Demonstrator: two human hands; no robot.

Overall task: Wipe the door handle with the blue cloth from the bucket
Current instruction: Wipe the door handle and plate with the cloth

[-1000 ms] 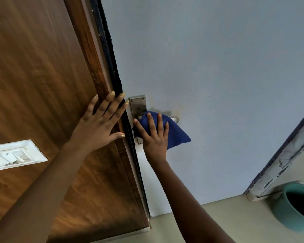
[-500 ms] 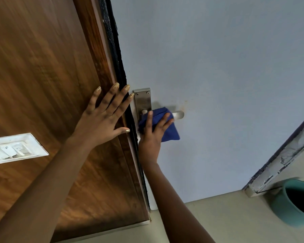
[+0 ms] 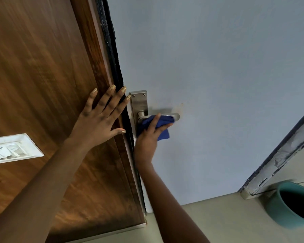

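Note:
A steel door handle [image 3: 176, 116] sticks out to the right from its upright backplate [image 3: 139, 102] on the pale blue door [image 3: 209, 67]. My right hand [image 3: 147, 139] grips the blue cloth [image 3: 162, 127] and presses it against the underside and middle of the lever; only the lever's tip and hub show. My left hand [image 3: 100, 118] lies flat with spread fingers on the brown wooden panel [image 3: 42, 67] just left of the door's edge, holding nothing. A teal bucket [image 3: 291, 206] stands on the floor at the lower right.
A white switch plate [image 3: 12, 149] is set into the wooden panel at the left. A black strip [image 3: 112, 50] runs along the door's edge. A chipped white frame [image 3: 279, 155] slants down at the right, above the beige floor [image 3: 226, 220].
My right hand has slid the cloth to the right along the lever, uncovering the hub and the backplate's lower part. The cloth is more bunched. My left hand has stayed flat on the panel.

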